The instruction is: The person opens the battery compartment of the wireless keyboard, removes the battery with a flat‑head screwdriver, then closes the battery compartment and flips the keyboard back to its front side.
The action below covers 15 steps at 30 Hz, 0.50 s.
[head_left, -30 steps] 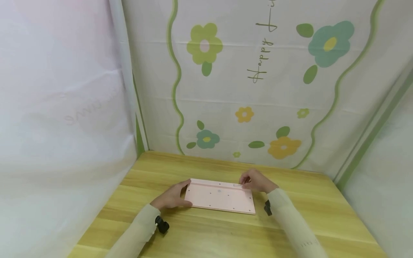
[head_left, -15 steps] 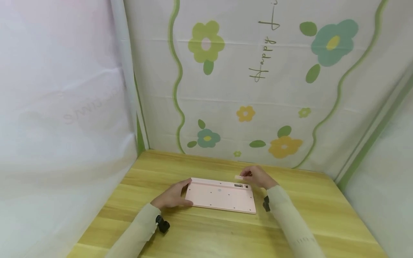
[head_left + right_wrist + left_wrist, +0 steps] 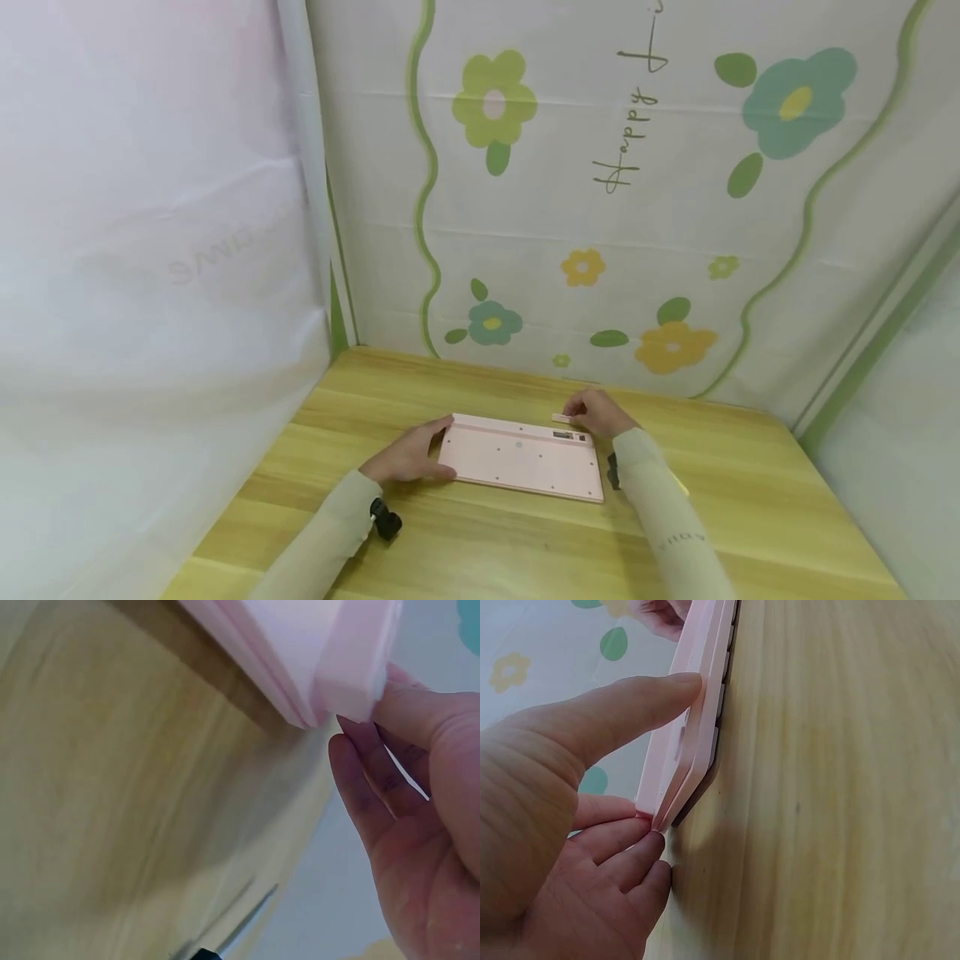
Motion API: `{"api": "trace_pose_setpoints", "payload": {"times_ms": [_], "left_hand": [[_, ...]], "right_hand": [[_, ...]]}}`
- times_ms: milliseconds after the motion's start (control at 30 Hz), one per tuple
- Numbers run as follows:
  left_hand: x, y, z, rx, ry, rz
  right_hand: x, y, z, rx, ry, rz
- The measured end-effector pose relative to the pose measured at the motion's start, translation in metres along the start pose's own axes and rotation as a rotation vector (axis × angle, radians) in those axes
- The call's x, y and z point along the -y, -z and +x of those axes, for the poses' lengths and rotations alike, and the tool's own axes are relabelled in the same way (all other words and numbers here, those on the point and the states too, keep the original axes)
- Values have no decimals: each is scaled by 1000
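A pink keyboard [image 3: 517, 468] is seen face down on a wood-grain counter [image 3: 465, 554], lower centre of the frame, its left end held between thumb and fingers by the left hand [image 3: 408, 455]. A small pink cover [image 3: 559, 418] is pinched by the right hand [image 3: 602, 413] near the uncovered compartment [image 3: 568, 436] at the keyboard's upper right. Above, a flower-printed curtain [image 3: 540, 200] is hung.

back curtain [image 3: 555, 192]: "happy" in green script, set sideways, then a further word cut off above
left curtain [image 3: 187, 167]: faint reversed letters, perhaps the end of "time"
right sleeve [image 3: 671, 504]: small print, too blurred to read
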State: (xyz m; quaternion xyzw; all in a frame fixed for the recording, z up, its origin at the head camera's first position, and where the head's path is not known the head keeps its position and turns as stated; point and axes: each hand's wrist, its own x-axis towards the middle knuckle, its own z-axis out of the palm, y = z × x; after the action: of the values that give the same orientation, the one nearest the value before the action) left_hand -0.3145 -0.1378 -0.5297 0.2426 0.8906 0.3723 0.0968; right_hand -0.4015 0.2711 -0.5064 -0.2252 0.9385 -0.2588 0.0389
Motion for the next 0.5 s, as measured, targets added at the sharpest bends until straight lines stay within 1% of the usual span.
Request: {"api": "trace_pose_setpoints", "payload": {"times_ms": [167,200,367,500], "left_hand": [[-1,0,1,3,6,-3],[-1,0,1,3,7,-6],[-3,-1,1,5,18,-18],[-3,-1,0,1,34,-16]], "right_hand": [[0,1,-1,4,-24,4],[0,4,-2,0,-16,-6],[-3,24,-17,-49,1,-61],[-12,43,-36,-83,35,-115]]}}
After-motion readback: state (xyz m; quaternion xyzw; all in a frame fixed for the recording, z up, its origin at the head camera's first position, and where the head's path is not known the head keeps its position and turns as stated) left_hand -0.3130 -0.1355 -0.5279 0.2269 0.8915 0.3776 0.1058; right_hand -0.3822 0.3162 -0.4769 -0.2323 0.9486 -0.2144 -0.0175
